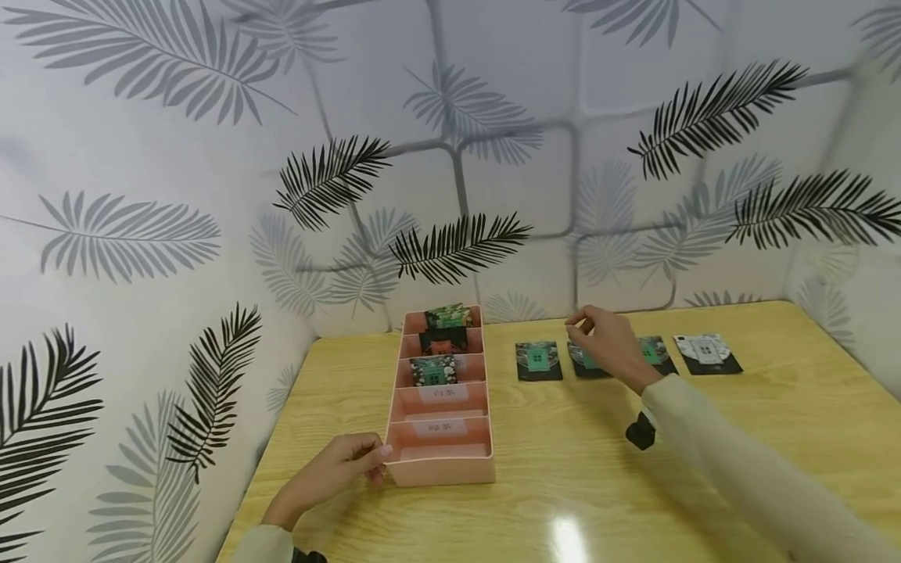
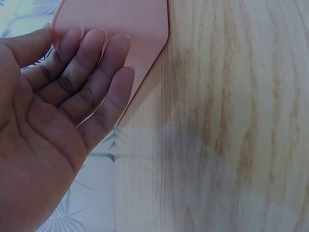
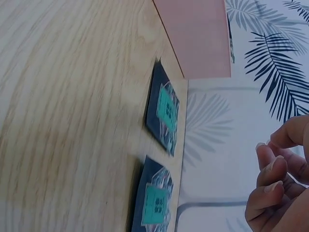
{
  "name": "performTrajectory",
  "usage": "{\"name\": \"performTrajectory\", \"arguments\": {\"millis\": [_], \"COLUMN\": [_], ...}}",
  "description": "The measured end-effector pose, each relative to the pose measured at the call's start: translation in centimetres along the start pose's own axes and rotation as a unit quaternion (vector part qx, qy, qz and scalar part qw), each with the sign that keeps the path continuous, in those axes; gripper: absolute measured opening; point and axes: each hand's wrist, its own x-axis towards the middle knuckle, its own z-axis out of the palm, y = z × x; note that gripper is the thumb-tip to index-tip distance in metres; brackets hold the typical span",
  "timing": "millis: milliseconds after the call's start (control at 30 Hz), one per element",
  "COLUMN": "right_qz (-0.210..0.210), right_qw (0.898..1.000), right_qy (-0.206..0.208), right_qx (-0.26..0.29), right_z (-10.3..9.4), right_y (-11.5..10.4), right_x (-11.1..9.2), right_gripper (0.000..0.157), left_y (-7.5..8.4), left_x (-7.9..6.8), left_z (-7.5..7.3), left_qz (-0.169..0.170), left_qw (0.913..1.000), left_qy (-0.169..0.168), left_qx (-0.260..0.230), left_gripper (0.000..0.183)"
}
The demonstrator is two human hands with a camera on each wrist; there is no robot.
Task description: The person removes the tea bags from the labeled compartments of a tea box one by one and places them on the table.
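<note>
A pink divided box (image 1: 442,471) stands on the table, with paper labels on its inner walls. My left hand (image 1: 348,469) holds its near left corner, thumb at the rim and fingertips against the outer wall (image 2: 111,19). Sachets in the box include a green one (image 1: 449,316), a black-and-red one (image 1: 443,341) and a floral one (image 1: 433,371). Above the row on the table, my right hand (image 1: 611,344) is raised with fingers curled, thumb and index tips meeting, nothing between them. Below it lies a green-labelled sachet (image 1: 586,361), partly hidden; another sachet (image 1: 538,360) lies to its left.
Right of the hand lie a green-labelled sachet (image 1: 656,354) and a white-and-black sachet (image 1: 707,353). Behind the wooden table (image 1: 563,461) rises a leaf-patterned wall covering (image 1: 521,180). A dark wrist device (image 1: 640,432) hangs below the right sleeve.
</note>
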Motion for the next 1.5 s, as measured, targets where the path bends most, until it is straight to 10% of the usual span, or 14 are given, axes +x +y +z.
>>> {"name": "performTrajectory", "arguments": {"millis": [1500], "right_qz": [-0.082], "right_qw": [0.987], "right_qy": [-0.141], "right_qx": [-0.004], "right_z": [9.5], "right_y": [-10.2], "right_x": [4.4], "right_gripper": [0.018], "left_y": [-0.5], "left_x": [0.4], "left_z": [-1.0], "left_qz": [-0.003], "left_qw": [1.0000], "left_qy": [-0.005], "left_qx": [0.008], "left_gripper": [0.036]}}
